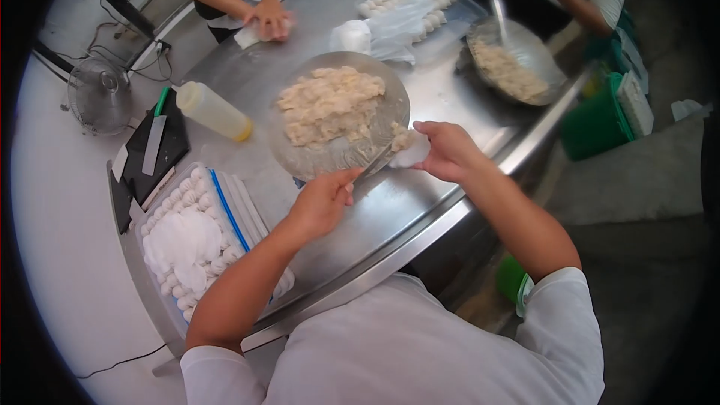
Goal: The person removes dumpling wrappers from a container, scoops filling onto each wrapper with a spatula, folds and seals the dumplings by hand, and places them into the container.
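My left hand (324, 204) is closed around the handle of a narrow metal spatula (375, 165). The blade points up and right to a lump of pale filling (400, 137) at the edge of a white dough wrapper (412, 154). My right hand (450, 151) holds that wrapper between thumb and fingers, just right of a round metal plate (401, 97). Heaped across the plate is a pale, chunky filling (330, 105). Whether the lump rests on the blade or on the dough, I cannot tell.
A tray of dough balls (184, 199) partly under white wrappers stands at left, near a squeeze bottle (214, 111). Further back are another dough tray (457, 7) and a bowl of filling (517, 67). A co-worker's hands (270, 21) press dough opposite; another person sits right.
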The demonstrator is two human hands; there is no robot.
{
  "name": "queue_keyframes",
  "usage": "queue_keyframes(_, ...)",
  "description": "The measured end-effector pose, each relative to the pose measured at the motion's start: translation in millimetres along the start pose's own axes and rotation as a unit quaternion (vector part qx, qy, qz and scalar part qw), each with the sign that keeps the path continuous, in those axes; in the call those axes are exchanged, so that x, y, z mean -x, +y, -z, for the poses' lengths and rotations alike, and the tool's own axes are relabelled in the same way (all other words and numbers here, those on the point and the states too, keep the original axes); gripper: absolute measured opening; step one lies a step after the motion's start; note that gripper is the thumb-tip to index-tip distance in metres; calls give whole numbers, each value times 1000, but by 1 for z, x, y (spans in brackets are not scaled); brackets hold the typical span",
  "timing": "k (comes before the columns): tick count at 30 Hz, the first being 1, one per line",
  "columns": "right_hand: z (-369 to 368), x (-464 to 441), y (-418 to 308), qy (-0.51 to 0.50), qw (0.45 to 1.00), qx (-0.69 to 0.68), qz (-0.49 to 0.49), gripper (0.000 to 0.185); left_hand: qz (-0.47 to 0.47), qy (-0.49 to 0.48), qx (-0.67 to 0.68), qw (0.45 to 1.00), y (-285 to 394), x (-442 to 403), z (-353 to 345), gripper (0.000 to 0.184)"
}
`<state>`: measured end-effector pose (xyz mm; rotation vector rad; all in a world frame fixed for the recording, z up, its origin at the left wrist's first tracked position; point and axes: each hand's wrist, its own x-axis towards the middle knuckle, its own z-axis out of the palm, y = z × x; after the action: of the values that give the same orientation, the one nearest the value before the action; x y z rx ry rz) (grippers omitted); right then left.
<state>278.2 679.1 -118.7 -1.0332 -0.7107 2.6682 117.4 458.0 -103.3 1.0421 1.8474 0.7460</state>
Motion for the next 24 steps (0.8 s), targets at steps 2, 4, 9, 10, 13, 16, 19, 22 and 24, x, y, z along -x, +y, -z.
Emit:
queue_keyframes(2, -6, 4, -2, 46, 999, 9, 22, 38, -189, 78, -157, 966, 1, 8, -14, 44)
queue_keyframes(4, 0, -4, 1, 71, 997, -4, -12, 35, -164, 72, -183, 967, 14, 16, -1, 45)
queue_keyframes(9, -1, 15, -4, 46, 998, 37, -13, 38, -129, 93, -231, 960, 44, 17, 25, 45)
queue_keyframes(10, -1, 16, -4, 53, 997, 42, -22, 38, -142, 77, -246, 956, 42, 13, 21, 44)
queue_keyframes(13, 5, 18, -3, 37, 999, -5, -25, 38, -179, 55, -221, 957, 46, 16, 25, 42)
queue_keyframes(16, 2, 32, -5, 15, 1000, 8, -4, 39, -192, 53, -172, 965, 43, 16, 30, 40)
queue_keyframes(19, 4, 31, -6, -19, 1000, -17, -18, 39, -178, 59, -196, 963, 48, 21, 26, 39)
queue_keyframes(22, 7, 28, -3, -35, 999, 28, -15, 40, -171, 63, -241, 953, 67, 29, 24, 39)
queue_keyframes(24, 2, 29, -1, -30, 998, 49, -16, 41, -169, 80, -253, 949, 70, 31, 26, 38)
